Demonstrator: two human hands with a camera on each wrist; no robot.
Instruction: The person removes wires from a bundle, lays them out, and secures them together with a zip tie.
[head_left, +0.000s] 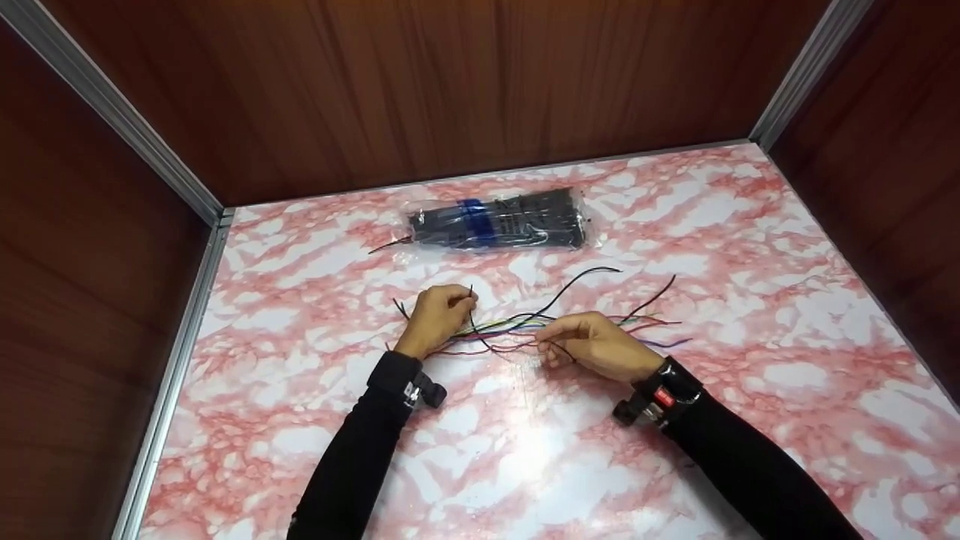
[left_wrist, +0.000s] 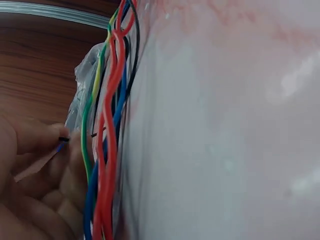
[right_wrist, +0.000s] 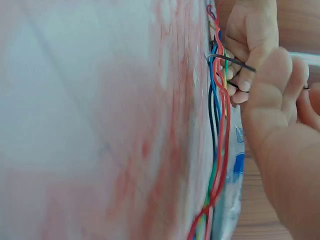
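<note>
A loose bundle of wires (head_left: 499,328) in red, blue, black, green and yellow lies crosswise on the table. My left hand (head_left: 437,319) is at the bundle's left part, pinching one end of a thin black cable tie (right_wrist: 239,64) between thumb and finger. Farther right, my right hand (head_left: 594,346) pinches the tie's other stretch, its tip sticking out past the fingers. Between the hands the tie bends down by the wires; whether it passes fully beneath them I cannot tell. Red wires (left_wrist: 114,85) stand nearest in the left wrist view.
Behind the hands lies a clear plastic bag (head_left: 525,221) of black cable ties with a blue band, one tie poking out at its left. Dark wood-look panels (head_left: 480,90) with metal edging enclose the pink-and-white marbled table (head_left: 495,465) at the back and both sides.
</note>
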